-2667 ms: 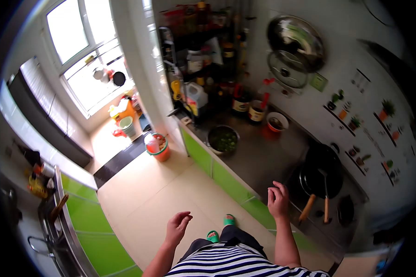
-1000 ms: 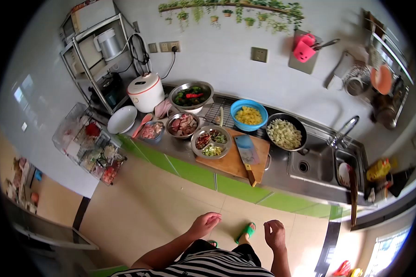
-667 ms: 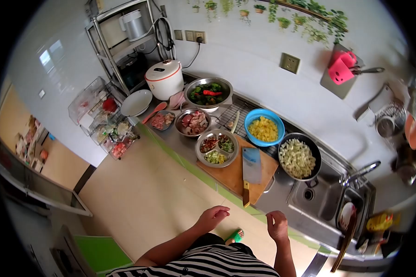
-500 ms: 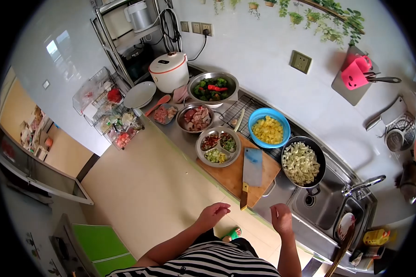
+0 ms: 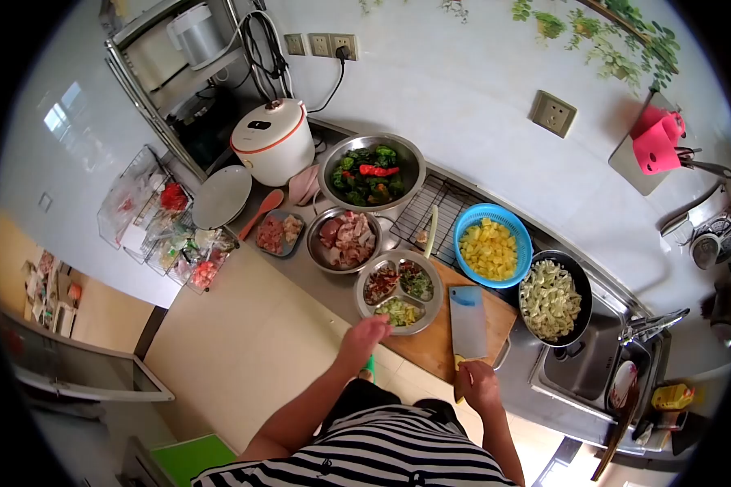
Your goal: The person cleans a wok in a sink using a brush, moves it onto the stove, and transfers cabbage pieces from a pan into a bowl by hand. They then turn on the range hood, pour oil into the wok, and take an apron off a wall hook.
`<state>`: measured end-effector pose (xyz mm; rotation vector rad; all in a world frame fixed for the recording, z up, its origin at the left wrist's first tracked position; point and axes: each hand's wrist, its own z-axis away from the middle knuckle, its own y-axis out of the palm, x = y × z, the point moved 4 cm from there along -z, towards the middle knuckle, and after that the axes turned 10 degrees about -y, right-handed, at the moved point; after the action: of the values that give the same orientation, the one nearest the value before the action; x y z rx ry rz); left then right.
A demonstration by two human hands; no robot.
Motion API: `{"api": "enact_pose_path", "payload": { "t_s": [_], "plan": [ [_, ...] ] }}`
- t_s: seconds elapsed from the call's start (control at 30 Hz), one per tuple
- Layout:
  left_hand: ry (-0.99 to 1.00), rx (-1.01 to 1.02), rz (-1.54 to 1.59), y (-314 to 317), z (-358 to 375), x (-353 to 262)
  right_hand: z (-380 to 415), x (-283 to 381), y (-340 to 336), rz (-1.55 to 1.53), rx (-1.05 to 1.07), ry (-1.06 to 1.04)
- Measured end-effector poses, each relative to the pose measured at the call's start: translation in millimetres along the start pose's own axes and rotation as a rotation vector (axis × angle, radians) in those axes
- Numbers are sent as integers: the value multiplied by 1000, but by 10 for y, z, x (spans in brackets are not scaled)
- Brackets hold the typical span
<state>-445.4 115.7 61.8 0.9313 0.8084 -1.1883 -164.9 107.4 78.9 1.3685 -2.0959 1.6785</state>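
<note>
Both hands are now reaching onto the surface, where 0.5 s ago they were hanging short of its edge.

Right hand (image 5: 478,385) is closing over the handle end of the cleaver (image 5: 468,322), though whether the grip is fully clenched is hard to tell; left hand (image 5: 366,335) is arriving, fingers loose and holding nothing, at the near rim of the divided tray (image 5: 399,280). Cleaver is lying flat on the cutting board (image 5: 430,345), its long axis running from the right hand straight away toward the blue colander (image 5: 493,245), blade farthest out. Right hand is the nearer 1 to it; the tray is sitting just left of the blade.
</note>
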Motion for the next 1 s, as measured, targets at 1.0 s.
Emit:
{"api": "enact_pose_path", "payload": {
  "t_s": [1.0],
  "plan": [
    [-140, -77, 427, -1243, -2488, -1102, -615, 397, 471, 172, -129, 270]
  ]
}}
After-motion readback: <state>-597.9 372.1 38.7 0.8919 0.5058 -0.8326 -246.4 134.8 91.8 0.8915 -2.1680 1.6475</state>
